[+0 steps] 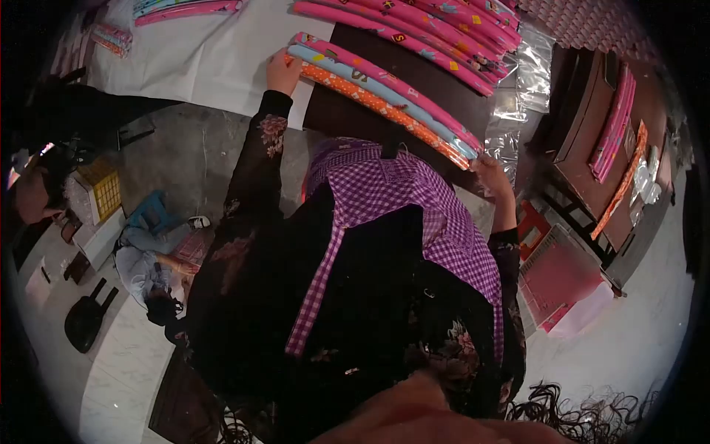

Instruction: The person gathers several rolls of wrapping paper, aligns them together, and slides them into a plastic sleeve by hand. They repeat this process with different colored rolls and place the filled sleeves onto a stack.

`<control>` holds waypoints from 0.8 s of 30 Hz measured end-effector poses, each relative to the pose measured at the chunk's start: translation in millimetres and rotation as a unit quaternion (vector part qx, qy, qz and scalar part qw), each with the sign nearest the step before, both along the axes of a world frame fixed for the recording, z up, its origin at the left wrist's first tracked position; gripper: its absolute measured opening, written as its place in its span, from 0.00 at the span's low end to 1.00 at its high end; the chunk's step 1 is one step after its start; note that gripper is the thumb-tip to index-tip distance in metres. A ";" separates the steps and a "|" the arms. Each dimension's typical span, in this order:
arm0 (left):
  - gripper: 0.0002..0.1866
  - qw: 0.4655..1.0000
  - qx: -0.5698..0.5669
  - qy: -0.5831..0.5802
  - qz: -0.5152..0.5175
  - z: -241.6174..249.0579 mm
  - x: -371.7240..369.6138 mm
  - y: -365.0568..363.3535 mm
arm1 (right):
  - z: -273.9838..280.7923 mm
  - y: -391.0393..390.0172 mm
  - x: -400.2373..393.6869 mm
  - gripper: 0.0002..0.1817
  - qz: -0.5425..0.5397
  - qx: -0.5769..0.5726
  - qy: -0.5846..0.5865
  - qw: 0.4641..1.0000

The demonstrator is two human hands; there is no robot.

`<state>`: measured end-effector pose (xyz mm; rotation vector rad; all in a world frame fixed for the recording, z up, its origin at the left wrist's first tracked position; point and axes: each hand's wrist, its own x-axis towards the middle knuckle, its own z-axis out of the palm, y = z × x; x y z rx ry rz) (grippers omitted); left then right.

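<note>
Three long printed rolls lie side by side on the dark tabletop [325, 111]: a pink roll [392, 77], a light blue roll [377, 83] and an orange roll with a white pattern [377, 106]. My left hand [282, 72] is closed round their left ends, its fingers partly hidden behind them. At the right ends, my right hand [492, 176] holds on with bent fingers. Behind the three rolls is a pile of pink printed rolls [436, 46]. Clear plastic bags [534, 78] lie to the right of the pile.
White sheeting [222, 74] covers the left part. A side table [584, 148] at right bears pink rolls [616, 126] and an orange strip [623, 181]; below stands a basket [555, 277]. Someone sits low at left [137, 266]; another person [33, 192] is farther left.
</note>
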<state>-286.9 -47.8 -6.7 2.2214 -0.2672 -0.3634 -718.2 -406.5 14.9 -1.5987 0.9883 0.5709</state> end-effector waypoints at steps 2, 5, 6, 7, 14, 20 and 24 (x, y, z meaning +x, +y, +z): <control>0.26 0.941 0.151 -0.291 -0.083 -7.1 -10.0 -7.5 | -1.5 -6.8 12.7 0.16 0.057 -0.034 0.009 0.998; 0.29 0.893 0.125 -0.372 -0.220 18.5 -31.5 -38.2 | 13.5 -7.3 33.4 0.18 0.076 -0.075 0.014 0.994; 0.29 0.871 0.121 -0.388 -0.277 18.4 -38.4 -47.6 | 11.0 -12.3 36.0 0.18 0.114 -0.077 0.005 0.990; 0.30 0.858 0.101 -0.383 -0.327 17.4 -44.9 -56.1 | 6.9 -19.0 38.3 0.18 0.153 -0.079 -0.006 0.985; 0.31 0.785 0.219 -0.372 -0.445 1.2 -64.0 -82.3 | 19.8 -28.0 39.2 0.17 0.196 -0.163 0.025 0.967; 0.31 0.794 0.208 -0.360 -0.444 2.8 -64.4 -81.8 | 48.3 -25.9 -2.8 0.13 -0.341 -0.452 -0.215 0.796; 0.31 0.791 0.209 -0.362 -0.447 2.7 -63.7 -81.0 | 25.8 1.1 -49.7 0.13 -0.538 -0.325 -0.299 0.718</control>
